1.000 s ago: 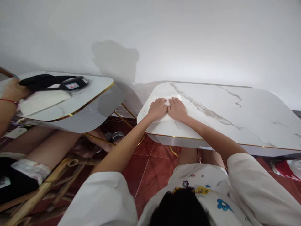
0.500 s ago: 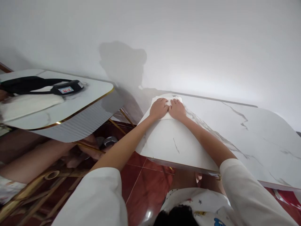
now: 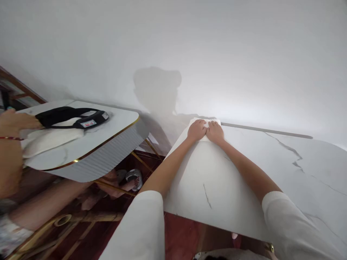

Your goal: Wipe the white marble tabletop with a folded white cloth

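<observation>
You count two hands of your own, your left hand and your right hand, over one white cloth. Two tables face you: one right table, one left table. On the left one you see one black strap and one folded cloth. Another person shows you one co-worker's hand and one bracelet; near left, one bamboo frame.

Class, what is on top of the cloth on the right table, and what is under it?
The left hand and right hand rest on the cloth. Beneath is the table; the patch it covers cannot be seen.
</observation>
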Tool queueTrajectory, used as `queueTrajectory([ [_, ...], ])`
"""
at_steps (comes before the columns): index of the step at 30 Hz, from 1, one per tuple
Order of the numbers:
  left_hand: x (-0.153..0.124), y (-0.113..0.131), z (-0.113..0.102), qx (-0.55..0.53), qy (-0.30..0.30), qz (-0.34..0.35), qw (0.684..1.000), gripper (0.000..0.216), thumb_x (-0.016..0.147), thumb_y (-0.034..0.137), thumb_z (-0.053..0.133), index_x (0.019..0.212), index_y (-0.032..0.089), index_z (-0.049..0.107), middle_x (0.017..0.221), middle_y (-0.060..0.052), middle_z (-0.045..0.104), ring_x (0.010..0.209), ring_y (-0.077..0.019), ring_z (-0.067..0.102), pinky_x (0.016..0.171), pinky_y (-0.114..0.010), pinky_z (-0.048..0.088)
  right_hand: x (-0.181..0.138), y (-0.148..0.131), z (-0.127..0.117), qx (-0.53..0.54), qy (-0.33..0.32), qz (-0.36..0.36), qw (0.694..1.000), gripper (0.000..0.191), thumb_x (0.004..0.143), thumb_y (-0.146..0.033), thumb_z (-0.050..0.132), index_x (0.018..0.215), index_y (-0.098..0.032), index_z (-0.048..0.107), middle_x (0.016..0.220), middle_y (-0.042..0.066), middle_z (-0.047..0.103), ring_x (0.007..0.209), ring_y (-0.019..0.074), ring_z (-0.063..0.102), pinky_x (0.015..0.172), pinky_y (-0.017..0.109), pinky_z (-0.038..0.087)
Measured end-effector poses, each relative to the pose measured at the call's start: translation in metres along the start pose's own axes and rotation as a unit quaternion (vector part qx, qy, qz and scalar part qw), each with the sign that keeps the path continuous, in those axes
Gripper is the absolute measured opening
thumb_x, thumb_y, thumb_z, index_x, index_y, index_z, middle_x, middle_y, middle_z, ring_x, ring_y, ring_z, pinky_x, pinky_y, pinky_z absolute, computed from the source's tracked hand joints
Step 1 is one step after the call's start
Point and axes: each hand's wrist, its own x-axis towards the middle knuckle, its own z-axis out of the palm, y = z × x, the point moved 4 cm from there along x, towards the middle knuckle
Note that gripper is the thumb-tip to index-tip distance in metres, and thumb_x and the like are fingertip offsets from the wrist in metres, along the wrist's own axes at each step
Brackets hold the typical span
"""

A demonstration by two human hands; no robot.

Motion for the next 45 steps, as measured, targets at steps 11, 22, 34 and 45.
queueTrajectory([
  [11, 0.005, 0.025, 0.016, 0.001, 0.003, 0.094, 0.996, 0.033, 0.084, 0.015, 0.043, 0.114, 0.017, 0.058, 0.121, -0.011, 0.064, 0.119, -0.0235, 0.055, 0.105, -0.036, 0.043, -0.022, 0.019, -0.018, -0.035, 0.004, 0.065, 0.997, 0.045, 0.095, -0.018, 0.034, 0.135, -0.005, 0.051, 0.144, 0.017, 0.050, 0.136, 0.0296, 0.040, 0.110, 0.041, 0.033],
  [22, -0.050, 0.027, -0.005, 0.050, -0.066, 0.186, 0.979, 0.038, 0.092, 0.020, 0.034, 0.122, 0.010, 0.054, 0.128, -0.015, 0.059, 0.126, -0.0247, 0.051, 0.109, -0.040, 0.041, -0.079, -0.020, -0.025, -0.041, 0.010, 0.101, 0.994, 0.042, 0.094, -0.021, 0.037, 0.129, -0.005, 0.055, 0.144, 0.019, 0.050, 0.137, 0.0299, 0.040, 0.111, 0.042, 0.033],
  [34, -0.138, 0.021, -0.039, 0.068, -0.021, 0.171, 0.983, 0.041, 0.092, 0.025, 0.033, 0.127, 0.012, 0.052, 0.133, -0.017, 0.056, 0.129, -0.0274, 0.049, 0.110, -0.046, 0.040, -0.144, -0.075, -0.032, -0.005, -0.026, 0.060, 0.998, 0.051, 0.096, -0.022, 0.031, 0.143, -0.003, 0.043, 0.153, 0.017, 0.039, 0.143, 0.0319, 0.031, 0.117, 0.044, 0.026],
  [45, -0.204, 0.028, -0.061, 0.120, -0.018, 0.130, 0.984, 0.047, 0.091, 0.027, 0.032, 0.128, 0.005, 0.052, 0.137, -0.022, 0.053, 0.131, -0.0311, 0.048, 0.113, -0.047, 0.037, -0.192, -0.108, -0.044, 0.003, -0.054, 0.003, 0.999, 0.052, 0.096, -0.024, 0.035, 0.143, -0.002, 0.041, 0.153, 0.020, 0.038, 0.143, 0.0329, 0.031, 0.117, 0.045, 0.025],
])
